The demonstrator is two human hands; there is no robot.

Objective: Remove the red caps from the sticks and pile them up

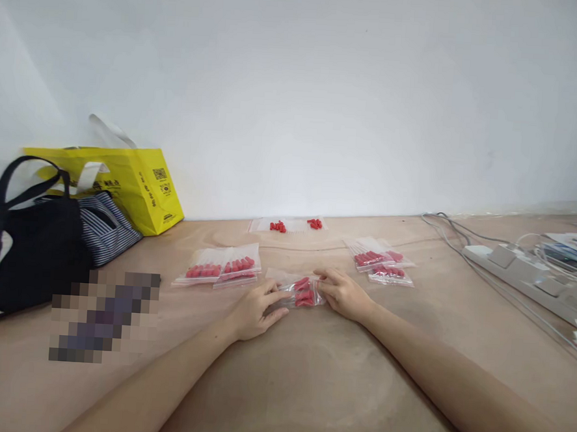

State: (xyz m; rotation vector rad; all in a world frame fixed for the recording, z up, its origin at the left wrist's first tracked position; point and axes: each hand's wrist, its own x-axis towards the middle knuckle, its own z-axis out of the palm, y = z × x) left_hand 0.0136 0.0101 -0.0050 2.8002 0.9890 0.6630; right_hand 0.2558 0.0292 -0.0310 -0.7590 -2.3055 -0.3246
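Observation:
A clear plastic zip bag [305,298] with red pieces inside lies flat on the table between my two hands. My left hand [258,310] rests at the bag's left side, its fingers stretched over the plastic and the thumb apart. At the right edge of the bag, my right hand [343,293] has its fingers bent and closed on the plastic; the fingertips are partly hidden. Left of my hands is a group of filled zip bags [236,265], overlapping one another. Another overlapping group of filled bags [381,261] lies to the right.
Loose red pieces [278,226] lie on flat bags near the wall. A yellow bag [160,195], a black bag [36,253] and a striped pouch [107,224] stand at left, near a blurred-out object [106,316]. A white power strip [533,283] with cables is at right.

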